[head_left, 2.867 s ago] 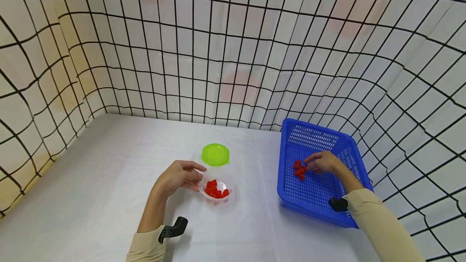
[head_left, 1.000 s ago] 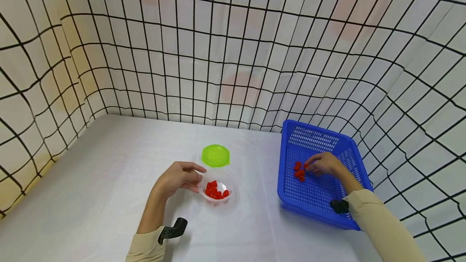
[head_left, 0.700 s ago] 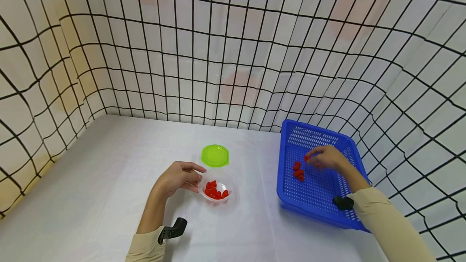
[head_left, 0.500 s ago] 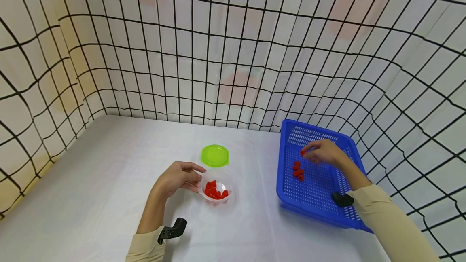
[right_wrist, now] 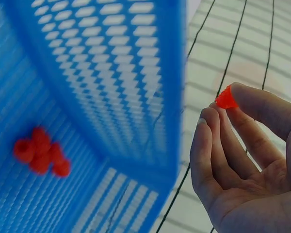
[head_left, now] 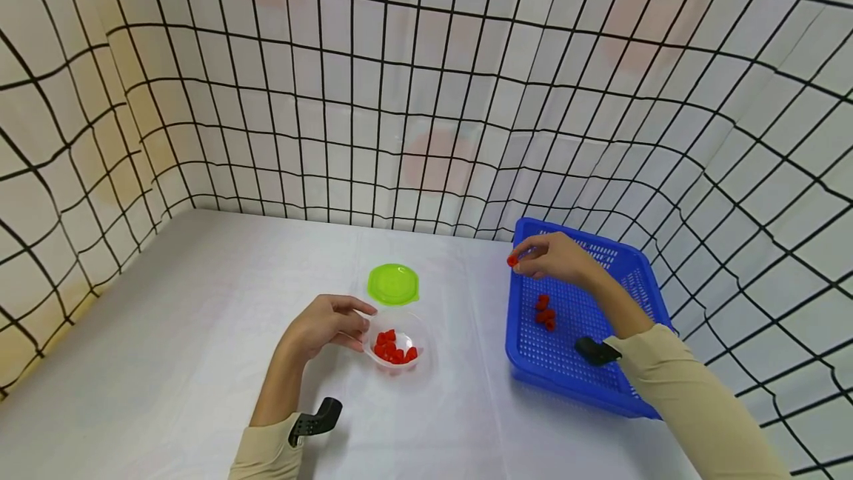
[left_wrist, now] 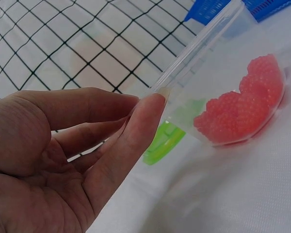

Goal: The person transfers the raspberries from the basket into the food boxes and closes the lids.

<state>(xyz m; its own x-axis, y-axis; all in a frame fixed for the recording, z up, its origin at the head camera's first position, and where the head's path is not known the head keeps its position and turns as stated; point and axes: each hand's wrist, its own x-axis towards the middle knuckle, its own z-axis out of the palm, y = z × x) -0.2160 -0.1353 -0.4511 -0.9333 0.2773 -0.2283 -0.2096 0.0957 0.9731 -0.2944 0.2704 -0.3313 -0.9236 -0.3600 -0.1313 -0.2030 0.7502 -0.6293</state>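
My right hand [head_left: 556, 258] pinches a single red raspberry [head_left: 512, 261] between thumb and fingertips, above the left rim of the blue basket [head_left: 566, 387]. The right wrist view shows that raspberry [right_wrist: 226, 98] held clear of the basket wall. A small cluster of raspberries [head_left: 545, 313] lies on the basket floor. On the table, a clear plastic bowl [head_left: 421, 328] contains several raspberries [head_left: 393, 349]. My left hand [head_left: 326, 328] grips the bowl's rim from the left side. Up close in the left wrist view, thumb and fingers meet at the rim of the bowl [left_wrist: 203, 53].
A bright green lid [head_left: 393, 284] lies flat just behind the bowl. White cloth [head_left: 200, 317] covers the table. Black grid netting [head_left: 353, 95] over white sheeting rises at the back and both sides.
My right hand has picked a raspberry out of the basket cluster, lifted it and carried it left to the basket's edge. The left hand and bowl have stayed put.
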